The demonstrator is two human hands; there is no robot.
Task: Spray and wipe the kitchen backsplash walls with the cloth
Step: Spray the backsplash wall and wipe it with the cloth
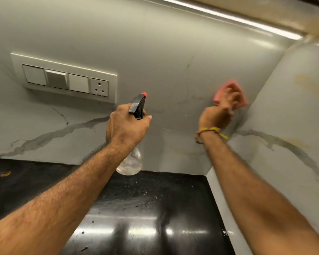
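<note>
Pink cloth (242, 99), soft and bunched, sat flat against the back wall (173, 52) right at the corner where the side wall (293, 107) met it. Your right hand (223, 107) pressed it there, fingers curled over it; the hand was motion-blurred, so the exact finger lie was unclear. A yellow and red thread band (211, 131) circled that wrist.

Your left hand (126, 124) was closed round the neck of the spray bottle (131, 162): clear rounded plastic body hanging below the fist, black trigger head (137, 105) above it, small red nozzle tip (143, 94) aimed at the back wall. Whether a finger sat on the trigger, you could not tell from this view. Bottle was held in the air, off the bench and apart from the wall.

Both walls were glossy pale marble-look slab with grey veins; yellowish-brown stains marked the side wall. A white rectangular switch plate (66, 78) was set into the back wall to the left, with three rockers and one round-pin socket.

Bench (145, 208) below was polished black stone, speckled with pale flecks and droplets, reflecting light bars. A bright LED strip (228, 17) ran along the underside of the beige overhead unit.
</note>
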